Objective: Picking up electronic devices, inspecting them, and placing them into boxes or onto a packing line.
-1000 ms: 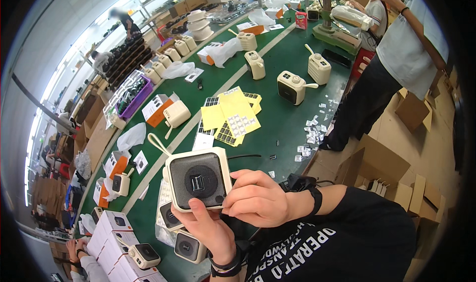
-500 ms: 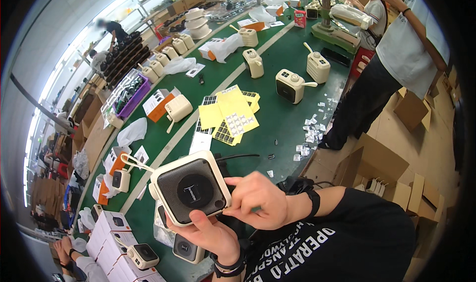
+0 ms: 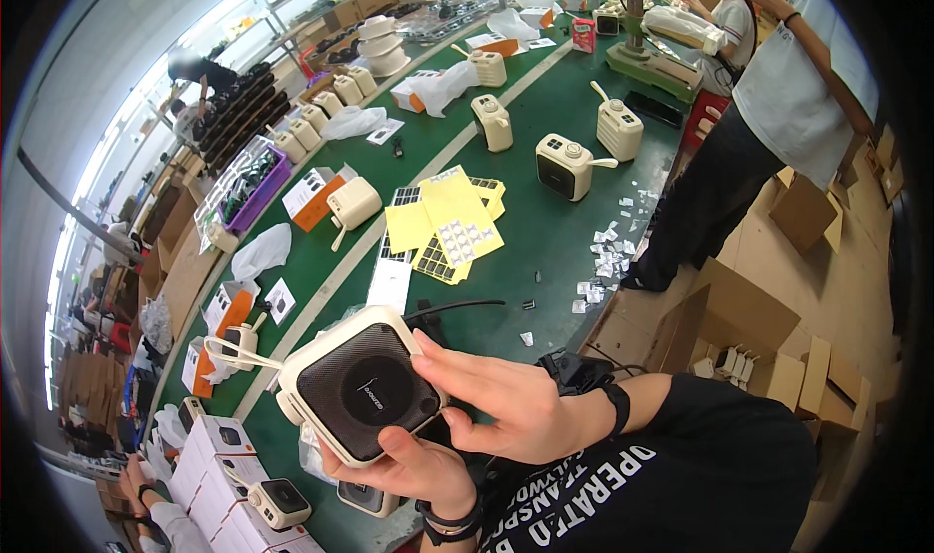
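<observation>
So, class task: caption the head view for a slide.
Both hands, left and right, hold a cream speaker above a green table.

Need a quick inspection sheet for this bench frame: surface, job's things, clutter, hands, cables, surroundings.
Surface: green bench, crowded.
Job's things: cream speaker unit, dark grille facing up, held above the bench.
Clutter: yellow sticker sheets, more cream units, white boxes, plastic bags.
Hands: left hand cradles the unit from below; right hand pinches its right edge.
Cables: black cable on the bench.
Surroundings: co-worker standing at right; open cardboard boxes on the floor.
</observation>
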A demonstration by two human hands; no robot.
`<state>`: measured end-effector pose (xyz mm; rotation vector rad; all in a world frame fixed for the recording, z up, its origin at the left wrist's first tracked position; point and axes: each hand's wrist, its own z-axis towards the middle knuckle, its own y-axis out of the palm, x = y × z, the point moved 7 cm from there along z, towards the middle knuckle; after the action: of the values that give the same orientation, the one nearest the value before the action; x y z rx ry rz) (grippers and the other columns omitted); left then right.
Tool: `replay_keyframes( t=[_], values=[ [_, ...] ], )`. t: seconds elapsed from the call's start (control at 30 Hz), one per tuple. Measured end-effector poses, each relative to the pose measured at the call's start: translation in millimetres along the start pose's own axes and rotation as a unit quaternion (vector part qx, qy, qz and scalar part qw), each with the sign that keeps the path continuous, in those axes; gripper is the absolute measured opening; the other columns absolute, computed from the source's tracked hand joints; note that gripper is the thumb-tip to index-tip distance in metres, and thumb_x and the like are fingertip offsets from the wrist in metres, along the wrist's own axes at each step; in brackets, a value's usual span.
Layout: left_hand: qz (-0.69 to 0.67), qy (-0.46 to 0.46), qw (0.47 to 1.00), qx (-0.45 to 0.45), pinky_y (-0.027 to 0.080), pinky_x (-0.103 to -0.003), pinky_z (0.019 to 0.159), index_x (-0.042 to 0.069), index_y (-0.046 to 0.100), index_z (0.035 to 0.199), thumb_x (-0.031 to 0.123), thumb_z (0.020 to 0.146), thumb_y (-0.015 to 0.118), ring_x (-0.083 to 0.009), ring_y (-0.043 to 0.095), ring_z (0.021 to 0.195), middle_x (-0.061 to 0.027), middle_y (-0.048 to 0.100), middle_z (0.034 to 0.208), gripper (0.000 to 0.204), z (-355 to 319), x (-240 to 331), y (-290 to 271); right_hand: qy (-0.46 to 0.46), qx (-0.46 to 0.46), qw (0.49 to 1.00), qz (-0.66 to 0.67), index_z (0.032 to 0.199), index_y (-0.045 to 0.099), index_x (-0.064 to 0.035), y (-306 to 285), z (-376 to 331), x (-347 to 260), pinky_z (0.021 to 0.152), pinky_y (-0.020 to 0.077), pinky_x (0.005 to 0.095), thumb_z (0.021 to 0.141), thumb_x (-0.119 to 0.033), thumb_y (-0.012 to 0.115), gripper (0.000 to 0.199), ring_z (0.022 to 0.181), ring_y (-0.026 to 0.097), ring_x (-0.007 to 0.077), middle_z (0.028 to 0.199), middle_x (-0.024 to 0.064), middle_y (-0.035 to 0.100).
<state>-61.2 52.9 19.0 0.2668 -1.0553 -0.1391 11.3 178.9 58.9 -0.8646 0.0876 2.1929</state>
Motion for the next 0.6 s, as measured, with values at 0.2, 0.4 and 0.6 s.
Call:
replay_keyframes(
  t=[0.2,0.4,0.6],
  values=[
    [-0.044,-0.003,0.998,0.038,0.049,-0.030,0.077,0.003,0.029,0.122,0.036,0.087,0.054,-0.0210,0.054,0.098,-0.0154,0.045,0.116,0.054,3.0,4.6,2.6,-0.032,0.041,0.998,0.019,0.105,0.057,0.0047,-1.6,0.7,5.5,0.072,0.0517,0.0285,0.067,0.009,0.062,0.039,0.087,0.063,0.0262,0.115,0.0236,0.055],
    [-0.078,-0.043,0.996,0.030,0.050,-0.025,0.064,0.001,0.036,0.115,0.032,0.092,0.047,-0.0157,0.060,0.078,-0.0116,0.055,0.101,0.040,2.9,-1.6,3.0,-0.048,0.091,0.990,0.100,0.088,0.058,0.0008,-9.5,-5.9,-1.2,0.067,0.0511,0.0276,0.067,0.006,0.065,0.022,0.078,0.060,0.0248,0.097,0.0131,0.059],
    [-0.041,-0.029,0.997,0.067,0.047,-0.022,0.057,0.001,0.038,0.113,0.032,0.092,0.047,-0.0141,0.059,0.072,-0.0108,0.055,0.098,0.039,0.5,-3.4,-3.0,-0.104,0.021,0.991,0.083,0.085,0.057,-0.0011,-0.7,-9.9,-2.7,0.079,0.0504,0.0353,0.067,0.003,0.066,0.021,0.084,0.056,0.0254,0.091,0.0098,0.059]
  ],
)
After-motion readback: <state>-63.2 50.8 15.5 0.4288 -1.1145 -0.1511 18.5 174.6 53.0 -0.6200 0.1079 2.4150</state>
